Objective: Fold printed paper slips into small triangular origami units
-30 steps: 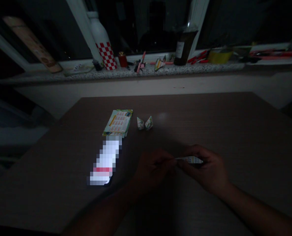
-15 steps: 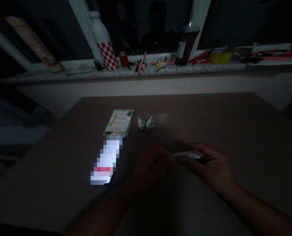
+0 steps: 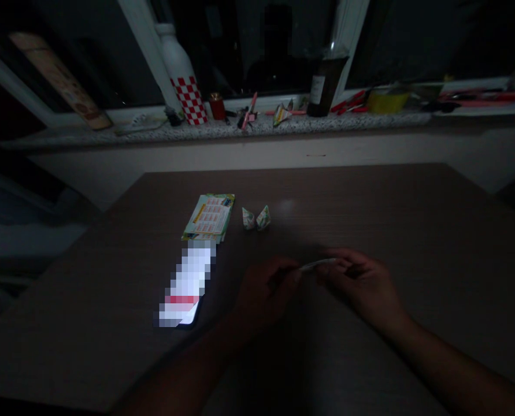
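A thin folded piece of paper (image 3: 316, 264) is stretched between my two hands above the table, seen nearly edge-on. My left hand (image 3: 268, 286) pinches its left end between thumb and fingers. At the other end, my right hand (image 3: 361, 280) is closed on it with thumb and fingers. Beyond my hands stand two small folded paper shapes (image 3: 256, 218), pointed at the top and side by side. A stack of printed paper sheets (image 3: 209, 216) lies to their left. Dim light hides the paper's finer folds.
A lit phone (image 3: 185, 283) lies left of my hands, just below the stack, on the brown table (image 3: 413, 219). On the granite windowsill behind stand a red-checked white bottle (image 3: 188, 95), a dark bag (image 3: 322, 86), a yellow roll (image 3: 387, 101) and a tall cylinder (image 3: 62, 81).
The paper has turned so that less of its printed face shows. My right hand has shifted slightly left and up; my left hand stays nearly in place.
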{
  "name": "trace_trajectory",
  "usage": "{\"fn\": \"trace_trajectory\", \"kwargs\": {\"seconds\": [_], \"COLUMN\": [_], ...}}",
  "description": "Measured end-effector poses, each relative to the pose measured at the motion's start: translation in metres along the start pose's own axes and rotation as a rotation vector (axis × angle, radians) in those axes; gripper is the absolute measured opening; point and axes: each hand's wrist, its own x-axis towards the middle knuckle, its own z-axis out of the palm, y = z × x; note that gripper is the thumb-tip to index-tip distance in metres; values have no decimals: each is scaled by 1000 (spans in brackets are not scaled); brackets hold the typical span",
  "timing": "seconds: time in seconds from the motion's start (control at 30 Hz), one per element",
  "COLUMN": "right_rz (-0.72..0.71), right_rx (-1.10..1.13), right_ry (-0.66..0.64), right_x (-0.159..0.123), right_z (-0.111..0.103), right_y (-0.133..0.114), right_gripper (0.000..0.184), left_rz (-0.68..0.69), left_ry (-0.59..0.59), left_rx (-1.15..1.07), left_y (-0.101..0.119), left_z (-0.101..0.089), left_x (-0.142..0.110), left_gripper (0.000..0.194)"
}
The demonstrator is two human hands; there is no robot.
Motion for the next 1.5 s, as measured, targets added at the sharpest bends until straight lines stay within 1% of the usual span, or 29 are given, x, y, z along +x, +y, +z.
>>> {"fn": "trace_trajectory", "kwargs": {"seconds": [0.13,0.23,0.3,0.47,0.57,0.73,0.8,0.9,1.03,1.13,1.23,1.33,1.43,1.5], "right_rz": [94,97,91,64,40,66,82,114,153,148,103,70,72,76], "right_rx": [191,238,243,234,210,205,204,197,181,156,125,143,175,190], "right_ry": [-21,-46,-69,-83,-79,-33,-28,-33,-55,-100,-173,-214,-255,-260], "right_x": [0,-2,-2,-4,-4,-1,0,0,-1,-2,-3,-3,-2,-2], "right_z": [2,3,4,4,5,5,5,6,8,8,6,5,4,4], "right_y": [2,3,4,3,4,5,6,7,9,8,5,3,2,4], "right_gripper": [37,50,53,50,47,39,38,41,49,49,44,40,40,42], "left_rz": [3,1,-4,-36,-44,-34,8,133,315,382,366,336,326,328], "left_ry": [-37,-64,-69,-57,-55,-25,-32,-34,-9,-20,-40,-34,-21,-15], "left_rx": [48,44,37,-26,-24,37,112,243,380,406,342,288,268,264], "left_y": [0,0,-1,0,1,-2,-5,-10,-10,-6,-3,-4,-6,-7], "left_z": [1,3,4,6,6,7,8,10,12,10,7,4,3,4], "left_x": [0,-1,-1,0,1,2,2,1,-1,-3,-3,-2,-2,-1], "left_gripper": [19,21,22,25,26,18,14,11,13,17,17,16,15,15]}}
